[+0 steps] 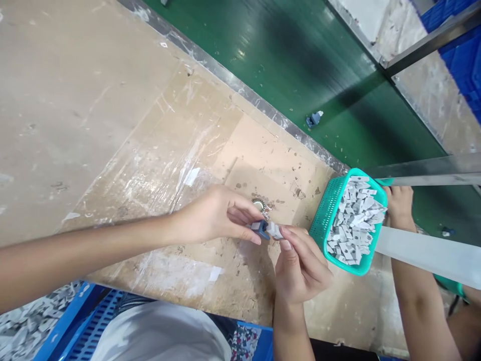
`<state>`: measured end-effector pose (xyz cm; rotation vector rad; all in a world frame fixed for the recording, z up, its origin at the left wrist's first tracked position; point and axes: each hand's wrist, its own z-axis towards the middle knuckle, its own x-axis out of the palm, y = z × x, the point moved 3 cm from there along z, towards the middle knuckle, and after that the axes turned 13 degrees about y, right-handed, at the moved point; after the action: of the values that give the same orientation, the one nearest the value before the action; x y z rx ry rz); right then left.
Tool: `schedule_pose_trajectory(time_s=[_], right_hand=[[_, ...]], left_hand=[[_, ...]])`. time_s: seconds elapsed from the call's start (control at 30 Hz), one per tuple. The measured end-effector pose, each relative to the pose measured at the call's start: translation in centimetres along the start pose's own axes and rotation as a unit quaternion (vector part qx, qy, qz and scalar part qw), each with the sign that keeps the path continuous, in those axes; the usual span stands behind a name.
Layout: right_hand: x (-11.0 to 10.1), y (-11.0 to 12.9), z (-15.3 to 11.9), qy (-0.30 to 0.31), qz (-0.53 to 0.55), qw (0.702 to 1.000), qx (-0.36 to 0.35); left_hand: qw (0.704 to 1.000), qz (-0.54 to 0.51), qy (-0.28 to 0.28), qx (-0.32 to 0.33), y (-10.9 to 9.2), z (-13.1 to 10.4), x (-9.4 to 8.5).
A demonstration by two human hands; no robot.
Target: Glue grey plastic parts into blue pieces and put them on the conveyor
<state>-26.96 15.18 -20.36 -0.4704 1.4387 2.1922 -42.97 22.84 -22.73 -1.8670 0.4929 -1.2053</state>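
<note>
Between thumb and fingers, my left hand [221,215] pinches a small dark blue plastic part [260,229] with a pale patch on its side. My right hand [302,260] closes its fingertips on a small light grey plastic piece [274,230]. The two parts meet or nearly meet end to end; whether they are joined I cannot tell. Just beyond my fingers, a small round metallic item [259,204] lies on the worktable [124,125]. To the right of my right hand stands a green basket [319,220] filled with grey plastic pieces [355,220].
Past the table's metal edge runs a green conveyor belt [259,55] carrying a blue-and-grey part [314,119]. A co-worker's arm [417,281] reaches beyond the basket on the right. Blue crates hold grey pieces [33,321] at lower left, and metal bars [432,42] cross the upper right.
</note>
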Motion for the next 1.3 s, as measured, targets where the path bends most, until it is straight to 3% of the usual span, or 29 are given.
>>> schedule_pose_trajectory(time_s=[0.2,0.37,0.5,0.67,0.73,0.87,1.0,1.3], right_hand=[[-0.2,0.2,0.0,0.038,0.004,0.999,0.018],[-0.1,0.4,0.2,0.102,0.010,0.994,0.027],[-0.6,0.8,0.8,0.169,0.024,0.984,0.050],[-1.7,0.9,3.8,0.268,0.079,0.956,0.085],[-1.7,0.8,5.2,0.272,0.124,0.949,0.096],[-0.5,0.5,6.7,0.265,0.231,0.927,0.128],[0.6,0.5,6.7,0.258,0.270,0.918,0.134],[0.2,0.5,5.7,0.237,0.304,0.915,0.120]], left_hand=[[1.000,-0.001,0.003,0.007,-0.1,-0.2,0.1],[1.000,0.008,-0.012,0.017,-0.4,-0.5,-0.1],[0.999,0.016,-0.031,-0.012,-0.6,-0.6,-0.8],[0.988,-0.130,0.040,-0.071,-0.5,-0.5,-0.5],[0.975,-0.197,0.055,-0.085,-0.6,-0.6,-0.2],[0.966,-0.250,0.010,-0.069,-1.1,-1.0,0.0],[0.968,-0.246,0.001,-0.058,-1.4,-1.3,-0.1],[0.966,-0.248,0.005,-0.074,-0.9,-0.9,0.3]])
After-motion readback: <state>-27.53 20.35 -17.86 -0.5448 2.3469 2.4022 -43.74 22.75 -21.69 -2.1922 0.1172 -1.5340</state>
